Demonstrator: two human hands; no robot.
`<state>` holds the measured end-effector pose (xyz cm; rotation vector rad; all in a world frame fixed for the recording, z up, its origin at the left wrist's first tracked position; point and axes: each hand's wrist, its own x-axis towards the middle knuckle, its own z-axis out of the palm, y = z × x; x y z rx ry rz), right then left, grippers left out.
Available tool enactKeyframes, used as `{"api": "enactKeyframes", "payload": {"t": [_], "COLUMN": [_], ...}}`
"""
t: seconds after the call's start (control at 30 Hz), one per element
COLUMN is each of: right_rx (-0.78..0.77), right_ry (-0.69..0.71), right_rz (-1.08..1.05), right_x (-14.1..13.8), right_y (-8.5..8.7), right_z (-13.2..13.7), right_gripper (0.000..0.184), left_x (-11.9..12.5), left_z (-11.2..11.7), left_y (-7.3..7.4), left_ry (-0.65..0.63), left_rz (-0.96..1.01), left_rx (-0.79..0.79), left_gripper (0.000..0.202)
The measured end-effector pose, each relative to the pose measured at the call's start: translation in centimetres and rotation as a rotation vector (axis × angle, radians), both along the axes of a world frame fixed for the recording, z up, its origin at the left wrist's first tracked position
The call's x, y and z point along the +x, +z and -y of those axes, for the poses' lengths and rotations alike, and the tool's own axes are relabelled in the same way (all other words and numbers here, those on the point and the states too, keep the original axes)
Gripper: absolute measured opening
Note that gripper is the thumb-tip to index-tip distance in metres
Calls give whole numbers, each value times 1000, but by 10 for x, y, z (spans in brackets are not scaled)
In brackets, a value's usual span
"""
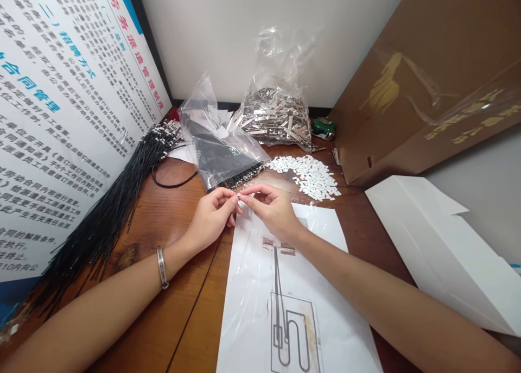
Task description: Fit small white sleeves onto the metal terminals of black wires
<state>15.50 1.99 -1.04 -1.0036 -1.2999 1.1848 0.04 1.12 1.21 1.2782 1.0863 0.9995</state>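
My left hand and my right hand meet fingertip to fingertip above the top edge of a printed sheet. Both are closed in a pinch on a tiny white piece, mostly covered by the fingers. Just beyond them lies a clear plastic bag of black cords with metal ends. To the right of that bag, small white plastic pieces are spread in a loose heap. A line drawing of a looped cord shows on the sheet, which has a clear film over it.
Black cords with white ends lie bunched at left against a printed board. At the back stands a clear bag of metal clips, beside a green object. A brown box and a white carton border the right side.
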Motion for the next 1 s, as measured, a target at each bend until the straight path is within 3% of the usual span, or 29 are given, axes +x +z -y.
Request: {"api": "enactKeyframes", "payload": {"t": [0.77, 0.87, 1.0], "right_rx": [-87, -150, -198], "right_ry": [41, -53, -301], "right_rz": [-70, -181, -418], "right_x": [0, -1, 0], "right_y": [1, 2, 3], "right_z": [0, -3, -9], "right_gripper": [21, 23, 23], "left_x": [-1, -1, -2], "left_z": [1, 1, 2], "left_y": [-3, -4, -2], "left_ry": [12, -22, -74], "left_rz": [-34, -43, -85], "left_rx": [1, -8, 1], "left_gripper": [22, 24, 29]}}
